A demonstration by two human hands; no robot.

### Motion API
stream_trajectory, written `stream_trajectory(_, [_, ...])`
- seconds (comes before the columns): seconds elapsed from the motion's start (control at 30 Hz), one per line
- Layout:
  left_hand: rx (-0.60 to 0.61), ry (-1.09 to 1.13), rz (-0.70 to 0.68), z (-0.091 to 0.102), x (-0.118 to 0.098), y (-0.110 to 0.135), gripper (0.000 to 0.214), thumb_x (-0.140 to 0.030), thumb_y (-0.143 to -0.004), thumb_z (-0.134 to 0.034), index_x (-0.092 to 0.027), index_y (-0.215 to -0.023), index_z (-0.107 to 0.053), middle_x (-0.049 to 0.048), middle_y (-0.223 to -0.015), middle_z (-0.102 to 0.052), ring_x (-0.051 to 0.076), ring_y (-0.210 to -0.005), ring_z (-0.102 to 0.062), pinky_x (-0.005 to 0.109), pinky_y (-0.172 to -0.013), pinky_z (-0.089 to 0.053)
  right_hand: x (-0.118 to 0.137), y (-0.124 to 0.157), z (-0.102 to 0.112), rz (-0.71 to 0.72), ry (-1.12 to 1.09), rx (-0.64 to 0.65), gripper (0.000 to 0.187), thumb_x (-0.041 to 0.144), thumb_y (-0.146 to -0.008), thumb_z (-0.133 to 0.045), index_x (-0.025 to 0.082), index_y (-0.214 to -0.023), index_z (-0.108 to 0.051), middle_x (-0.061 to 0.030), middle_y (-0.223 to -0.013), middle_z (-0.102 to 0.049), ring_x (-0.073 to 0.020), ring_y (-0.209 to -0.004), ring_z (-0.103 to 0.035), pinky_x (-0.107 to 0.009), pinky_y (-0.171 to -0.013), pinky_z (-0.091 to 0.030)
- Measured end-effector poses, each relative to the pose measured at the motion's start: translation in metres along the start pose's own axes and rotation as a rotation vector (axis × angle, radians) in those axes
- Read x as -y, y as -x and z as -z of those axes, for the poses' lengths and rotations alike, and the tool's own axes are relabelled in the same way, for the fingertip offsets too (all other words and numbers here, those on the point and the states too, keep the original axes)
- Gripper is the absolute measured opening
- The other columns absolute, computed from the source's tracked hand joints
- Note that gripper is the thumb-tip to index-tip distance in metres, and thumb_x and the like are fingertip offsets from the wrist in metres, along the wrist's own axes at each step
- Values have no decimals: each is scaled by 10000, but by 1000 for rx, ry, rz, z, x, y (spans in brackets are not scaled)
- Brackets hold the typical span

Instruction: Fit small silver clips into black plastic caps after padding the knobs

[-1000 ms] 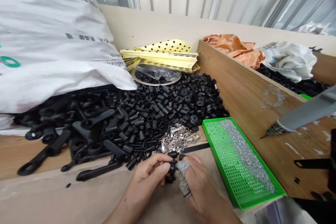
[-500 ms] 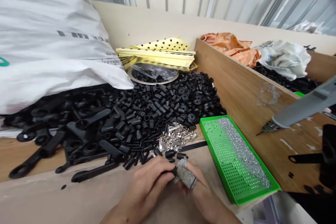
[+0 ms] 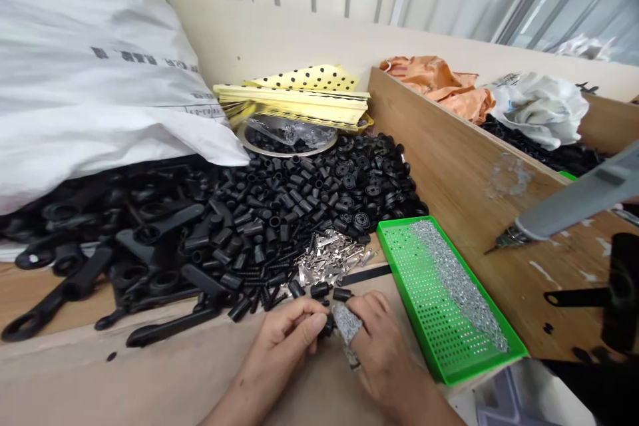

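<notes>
My left hand (image 3: 284,339) is closed, thumb against forefinger, on a small black plastic part (image 3: 327,326) that shows only partly. Beside it, my right hand (image 3: 379,339) has its fingers curled in. A grey speckled wrap or piece of cloth (image 3: 347,323) lies along the thumb side of that hand; whether it is worn or held is unclear. Just beyond the hands lie a few short black tubes (image 3: 319,289) and a pile of small shiny metal pieces (image 3: 329,256). What my right fingertips hold, if anything, is hidden.
A green perforated tray (image 3: 414,306) with small silvery pieces is at the right, near a grey powered screwdriver (image 3: 564,206). Heaped black plastic parts (image 3: 279,206) spread behind, with long black handles (image 3: 170,326) at left. A white sack (image 3: 100,80) and wooden divider (image 3: 449,140) flank them.
My right hand has turned over so its back and knuckles show, and the grey wrap now points away from me. My left hand keeps its pinch close by. The view has shifted slightly.
</notes>
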State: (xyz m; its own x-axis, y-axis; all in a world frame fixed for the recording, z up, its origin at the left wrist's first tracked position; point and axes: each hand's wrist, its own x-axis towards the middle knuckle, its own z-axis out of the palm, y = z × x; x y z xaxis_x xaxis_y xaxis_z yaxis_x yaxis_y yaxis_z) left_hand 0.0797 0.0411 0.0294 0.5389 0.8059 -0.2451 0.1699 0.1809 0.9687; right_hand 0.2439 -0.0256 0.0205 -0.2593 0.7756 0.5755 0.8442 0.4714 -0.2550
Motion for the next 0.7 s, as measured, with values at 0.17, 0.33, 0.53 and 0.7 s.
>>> stream_trajectory(0.17, [0,36,21,-3,3,2,375,-523,-768,-579,-155,-817,-630,-45,-529,-494,72,-452,-354,177,-430,-240,6,7,-10,-106,-107,-53,267,91,-754,-362,149,-956,-528,-107,-841,-575,-235,-779,-531,-377,-692,-458])
stream_trajectory(0.33, [-47,31,7,-7,5,6,311,-476,-805,-558,-176,-847,-628,-48,-545,-509,79,-474,-384,173,-444,-269,11,5,-13,-171,-284,26,272,127,-784,-358,154,-1001,-520,-124,-899,-616,-247,-852,-584,-388,-761,-499])
stream_trajectory(0.53, [-81,-135,-148,-11,6,6,227,-387,-850,-514,-200,-826,-641,-40,-584,-539,105,-542,-484,182,-503,-370,16,18,-8,-475,-395,169,329,103,-839,-363,230,-1086,-541,-66,-958,-653,-207,-948,-618,-307,-792,-520])
stream_trajectory(0.7, [2,-272,-239,-5,1,4,187,-346,-859,-516,-233,-916,-654,-19,-753,-652,128,-658,-577,191,-582,-435,10,18,8,-548,-440,254,493,45,-789,-372,249,-1219,-502,-54,-1153,-622,-201,-1112,-561,-317,-916,-482])
